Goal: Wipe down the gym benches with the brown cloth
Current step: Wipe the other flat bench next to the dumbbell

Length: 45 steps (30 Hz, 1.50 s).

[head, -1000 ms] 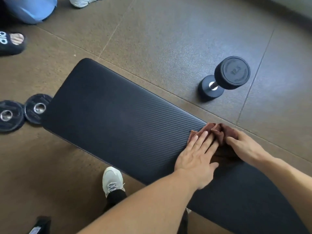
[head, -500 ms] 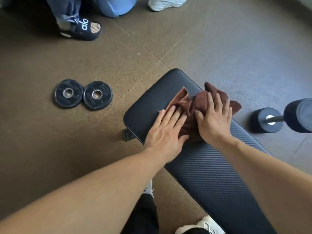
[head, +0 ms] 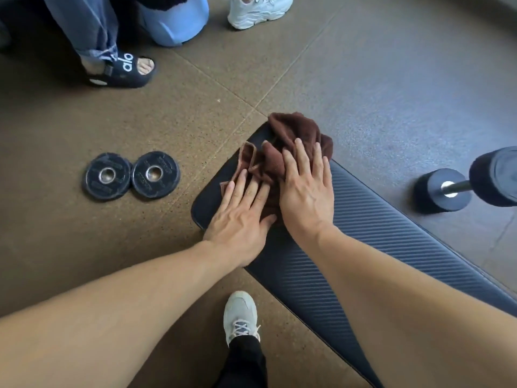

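The black ribbed gym bench (head: 358, 225) runs from the centre toward the lower right. A bunched brown cloth (head: 291, 133) lies at the bench's far rounded end and hangs slightly over it. My left hand (head: 240, 217) lies flat with straight fingers pressing the cloth's near left part. My right hand (head: 307, 189) presses flat on the cloth's right part, fingers spread. The two hands sit side by side, thumbs almost touching.
Two black weight plates (head: 131, 176) lie on the rubber floor left of the bench. A black dumbbell (head: 470, 186) lies to the right. Another person's sandalled foot (head: 123, 70) and a white sneaker (head: 257, 9) are at the back. My own grey shoe (head: 240, 315) stands beside the bench.
Both hands have pushed the cloth along the bench to its far end, where it now bunches over the edge. The view has shifted with them.
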### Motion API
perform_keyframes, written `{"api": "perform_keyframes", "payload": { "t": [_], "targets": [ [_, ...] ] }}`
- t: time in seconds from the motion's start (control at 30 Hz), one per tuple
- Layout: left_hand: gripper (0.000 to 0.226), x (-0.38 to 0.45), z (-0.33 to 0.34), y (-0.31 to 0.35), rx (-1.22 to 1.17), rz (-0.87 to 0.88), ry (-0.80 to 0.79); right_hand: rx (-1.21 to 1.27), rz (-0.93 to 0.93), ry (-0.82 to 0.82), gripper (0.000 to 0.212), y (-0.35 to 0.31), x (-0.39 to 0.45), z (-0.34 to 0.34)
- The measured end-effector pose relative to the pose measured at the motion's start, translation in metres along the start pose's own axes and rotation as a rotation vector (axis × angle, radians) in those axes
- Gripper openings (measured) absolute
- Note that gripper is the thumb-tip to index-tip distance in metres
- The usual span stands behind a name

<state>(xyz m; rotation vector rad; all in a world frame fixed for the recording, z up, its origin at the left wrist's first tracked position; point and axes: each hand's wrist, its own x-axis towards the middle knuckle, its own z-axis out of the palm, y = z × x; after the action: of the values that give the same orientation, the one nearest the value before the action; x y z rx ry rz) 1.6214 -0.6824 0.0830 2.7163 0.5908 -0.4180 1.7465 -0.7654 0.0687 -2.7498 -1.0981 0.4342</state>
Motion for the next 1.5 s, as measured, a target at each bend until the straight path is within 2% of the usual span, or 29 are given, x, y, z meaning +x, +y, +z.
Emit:
{"api": "perform_keyframes", "payload": {
  "t": [0.2, 0.4, 0.5, 0.63, 0.93, 1.1, 1.17, 1.33, 1.5],
  "targets": [
    [0.069, 0.037, 0.012, 0.107, 0.055, 0.108, -0.121, 0.226, 0.242, -0.025, 0.045, 0.116, -0.036, -0.027],
    [0.068, 0.022, 0.055, 0.237, 0.090, 0.158, -0.161, 0.240, 0.352, -0.051, 0.042, 0.232, -0.121, -0.045],
    [0.068, 0.002, 0.084, 0.302, 0.090, 0.206, -0.166, 0.210, 0.354, -0.083, 0.047, 0.297, -0.168, -0.048],
    [0.070, -0.024, 0.115, 0.386, 0.081, 0.240, -0.198, 0.234, 0.455, -0.192, 0.056, 0.373, -0.228, -0.059],
    [0.072, -0.072, 0.153, 0.538, 0.113, 0.335, -0.382, 0.153, 0.575, -0.331, 0.055, 0.497, -0.341, -0.088],
    [0.065, -0.048, 0.142, 0.533, 0.141, 0.453, -0.285, 0.381, 0.595, -0.294, 0.034, 0.496, -0.342, -0.079],
    [0.062, -0.039, 0.138, 0.510, 0.151, 0.453, -0.231, 0.380, 0.597, -0.263, 0.038, 0.476, -0.329, -0.072],
    [0.065, -0.031, 0.120, 0.422, 0.221, 0.335, -0.094, 0.292, 0.493, -0.240, 0.046, 0.395, -0.262, -0.067],
    [0.069, -0.015, 0.090, 0.326, 0.255, 0.173, -0.104, 0.384, 0.360, -0.186, 0.047, 0.310, -0.192, -0.056]
  ]
}}
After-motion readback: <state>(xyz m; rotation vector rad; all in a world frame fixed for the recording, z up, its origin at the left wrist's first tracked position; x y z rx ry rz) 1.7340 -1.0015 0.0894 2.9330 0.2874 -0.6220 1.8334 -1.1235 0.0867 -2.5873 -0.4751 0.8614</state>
